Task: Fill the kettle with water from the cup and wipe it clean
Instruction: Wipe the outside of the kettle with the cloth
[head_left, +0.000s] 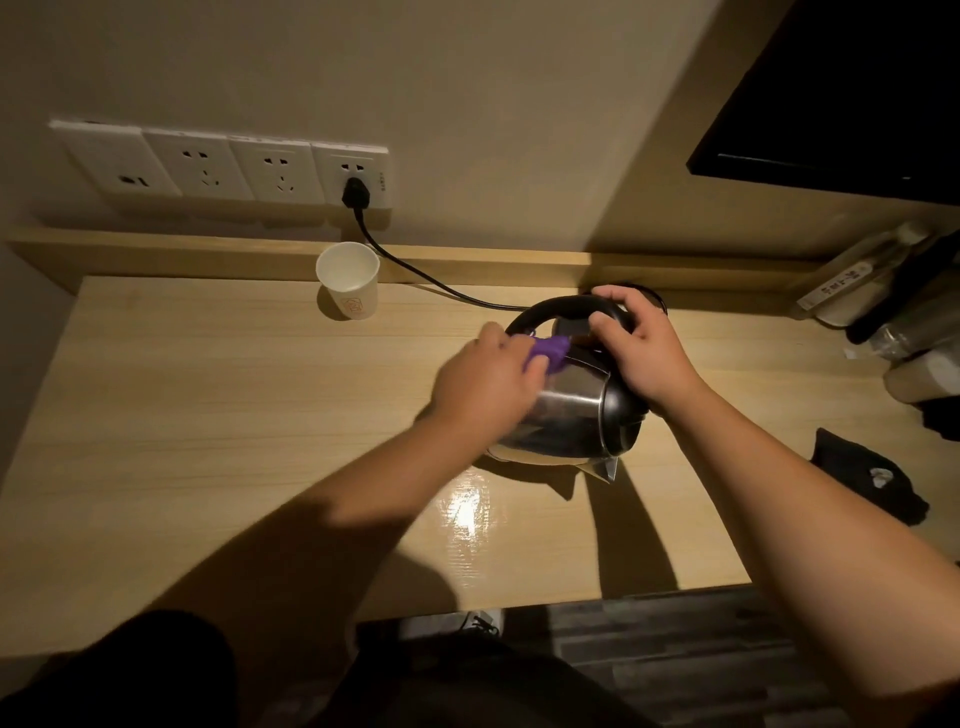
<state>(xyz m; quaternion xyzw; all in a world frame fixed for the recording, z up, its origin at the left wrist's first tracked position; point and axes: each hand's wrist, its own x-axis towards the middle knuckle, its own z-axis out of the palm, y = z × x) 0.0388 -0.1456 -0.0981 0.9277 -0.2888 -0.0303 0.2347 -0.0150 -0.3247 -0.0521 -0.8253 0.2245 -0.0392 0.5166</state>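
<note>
A steel kettle (563, 415) with a black handle (550, 310) lies tilted on the wooden desk (234, 415), spout toward me. My right hand (641, 353) grips the handle at its top end. My left hand (485, 382) holds a purple cloth (707, 352) against the kettle's upper side near the lid. A white paper cup (349, 280) stands upright at the back of the desk, apart from both hands; its contents cannot be made out.
A black power cord (415, 270) runs from a wall socket (356, 179) to behind the kettle. Bottles and bags (904, 322) crowd the right end of the desk, with a black cloth item (867, 475) near them. A glossy patch (467, 512) shines in front of the kettle.
</note>
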